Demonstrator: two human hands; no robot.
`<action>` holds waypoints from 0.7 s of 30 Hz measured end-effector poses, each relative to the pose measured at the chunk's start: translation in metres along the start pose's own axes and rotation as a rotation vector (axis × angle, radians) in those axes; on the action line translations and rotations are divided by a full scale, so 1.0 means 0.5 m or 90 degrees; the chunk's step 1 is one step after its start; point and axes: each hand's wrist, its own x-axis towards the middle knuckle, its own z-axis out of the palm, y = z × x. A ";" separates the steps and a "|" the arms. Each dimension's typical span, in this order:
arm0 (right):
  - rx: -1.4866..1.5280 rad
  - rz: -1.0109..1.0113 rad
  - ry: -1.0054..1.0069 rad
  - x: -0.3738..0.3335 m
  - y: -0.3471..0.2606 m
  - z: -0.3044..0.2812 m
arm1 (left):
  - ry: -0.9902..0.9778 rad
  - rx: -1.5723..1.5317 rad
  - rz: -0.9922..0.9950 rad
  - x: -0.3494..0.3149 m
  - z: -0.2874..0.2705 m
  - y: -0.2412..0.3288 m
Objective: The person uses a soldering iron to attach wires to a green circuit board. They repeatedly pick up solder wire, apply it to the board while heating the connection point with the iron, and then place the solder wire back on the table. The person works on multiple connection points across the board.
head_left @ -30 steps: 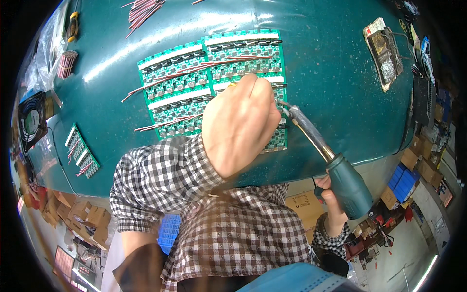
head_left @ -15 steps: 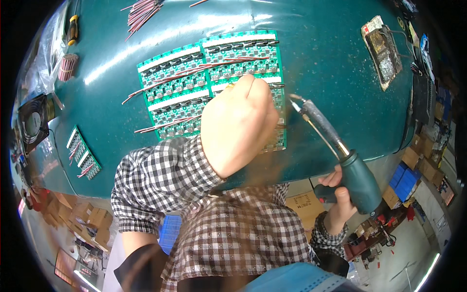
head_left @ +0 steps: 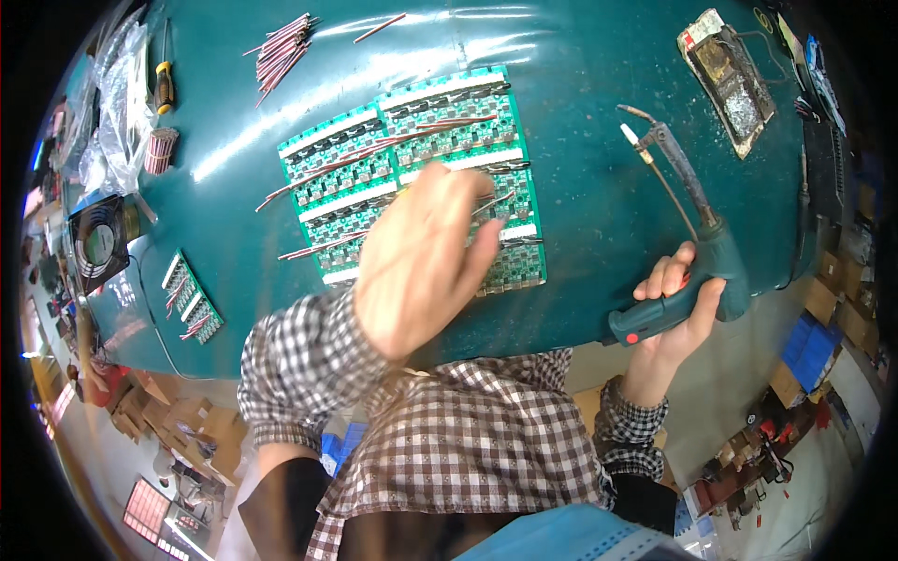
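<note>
A panel of green circuit boards (head_left: 412, 178) lies flat near the middle of the teal table (head_left: 599, 187), a rectangular sheet split into rows by white strips, its surface crowded with small dark components. Thin reddish-brown wires (head_left: 318, 173) lie across the panel and stick out past its left edge. The left hand (head_left: 421, 257) hovers over the lower middle of the panel, seen from the back, its fingers loosely curled together and pointing toward the right-hand boards; whether the fingertips pinch anything or touch the panel cannot be told, since they blur into the boards. Off to the right, near the table's edge, the right hand (head_left: 675, 304) is wrapped around the thick teal grip of a soldering gun (head_left: 687, 224), pistol-shaped, with a red button on the butt and a long dark metal barrel that rises to a bent tip, a thin feed tube running beside it; the tip is well apart from the panel. Both wrists wear brown-and-white checked cloth sleeves. At the far right edge of the table sits a rectangular tray (head_left: 730, 79) with a grimy, crusted sponge. At the far end lies a loose bundle of reddish wire pieces (head_left: 281, 42). To the left are a yellow-handled screwdriver (head_left: 164, 84), crumpled clear plastic bags (head_left: 117, 112), a tight roll of wire ends (head_left: 160, 150), a square black fan (head_left: 96, 245), and 2 small green boards (head_left: 192, 297) near the table's near edge.
</note>
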 end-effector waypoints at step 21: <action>0.083 -0.139 0.090 0.012 0.016 -0.045 | -0.042 0.295 0.174 -0.121 0.046 -0.017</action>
